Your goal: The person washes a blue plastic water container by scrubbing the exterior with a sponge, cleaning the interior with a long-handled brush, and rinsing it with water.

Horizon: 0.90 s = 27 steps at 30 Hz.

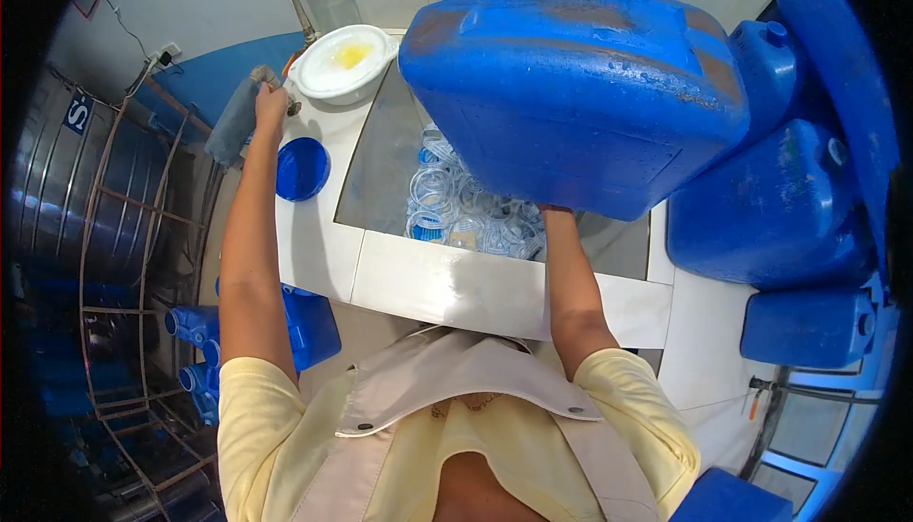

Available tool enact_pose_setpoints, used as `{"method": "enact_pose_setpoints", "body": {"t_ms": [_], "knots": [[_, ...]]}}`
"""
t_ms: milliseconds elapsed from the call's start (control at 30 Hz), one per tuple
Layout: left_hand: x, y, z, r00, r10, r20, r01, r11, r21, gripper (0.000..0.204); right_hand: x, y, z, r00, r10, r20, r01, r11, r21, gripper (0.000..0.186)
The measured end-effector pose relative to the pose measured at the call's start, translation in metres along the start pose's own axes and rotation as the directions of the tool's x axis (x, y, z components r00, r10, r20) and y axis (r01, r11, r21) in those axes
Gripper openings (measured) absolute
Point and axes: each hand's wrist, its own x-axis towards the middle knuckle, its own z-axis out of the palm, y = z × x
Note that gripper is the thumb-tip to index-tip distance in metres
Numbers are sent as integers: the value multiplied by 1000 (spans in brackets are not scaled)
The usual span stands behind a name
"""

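Observation:
A large blue plastic jerrycan (571, 94) with brown stains leans over a grey-lined basin (371, 180) on my right. My right hand (555, 208) reaches under its lower edge and seems to bear it, though the fingers are hidden behind the can. On the left, my left hand (273, 104) is closed at the upper end of a grey, roughly cylindrical thing (233, 130), whose exact kind I cannot make out. Several clear round plastic pieces (437, 189) lie in the basin, partly covered by the jerrycan.
A white lidded tub (342, 73) with a yellow patch stands on the white counter (447, 280), near a round blue lid (302, 168). More blue jerrycans (761, 203) crowd the right side. A metal frame (143, 208) and small blue containers (309, 327) are at left.

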Motion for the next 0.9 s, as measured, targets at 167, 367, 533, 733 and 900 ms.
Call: {"method": "enact_pose_setpoints", "body": {"t_ms": [167,367,533,733,900], "knots": [[10,-10,-8,998,58,-29,-58,998,5,6,2,5,0,1000,18,-16,-17,997,69,43],[14,-15,-2,999,40,-9,-40,999,27,8,-4,2,14,998,-36,-50,22,968,-252,40],[11,-21,-7,985,145,-92,-124,972,199,16,-7,-16,40,912,358,-201,-283,903,324,42],[-34,-33,17,972,218,88,-222,725,652,42,-12,1,36,988,-22,-155,-9,982,-191,46],[-73,5,36,992,37,123,-114,696,709,54,-15,-7,50,997,-8,-72,-4,987,-161,47]]}}
